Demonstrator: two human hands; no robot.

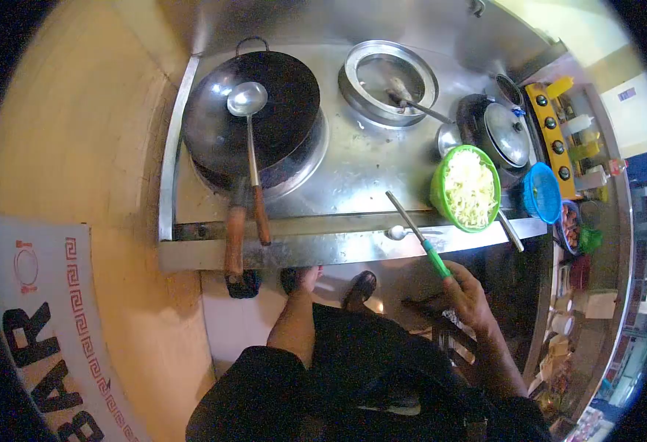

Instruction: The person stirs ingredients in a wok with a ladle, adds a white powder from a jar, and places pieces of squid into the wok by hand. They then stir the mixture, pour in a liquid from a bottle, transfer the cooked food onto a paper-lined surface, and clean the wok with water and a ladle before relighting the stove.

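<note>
My right hand is closed round the green handle of a long thin metal tool, which points up and left over the counter's front edge. Low beside the counter front, my left hand is partly hidden under the edge, and its fingers cannot be made out. A dark wok sits at the left with a metal ladle resting in it, the wooden handle over the edge. Near my right hand stands a green basket of shredded pale vegetable.
A round metal pan stands at the back. To the right are a lidded pot, a blue basket, a yellow panel with knobs and several bottles. A wall borders the left side.
</note>
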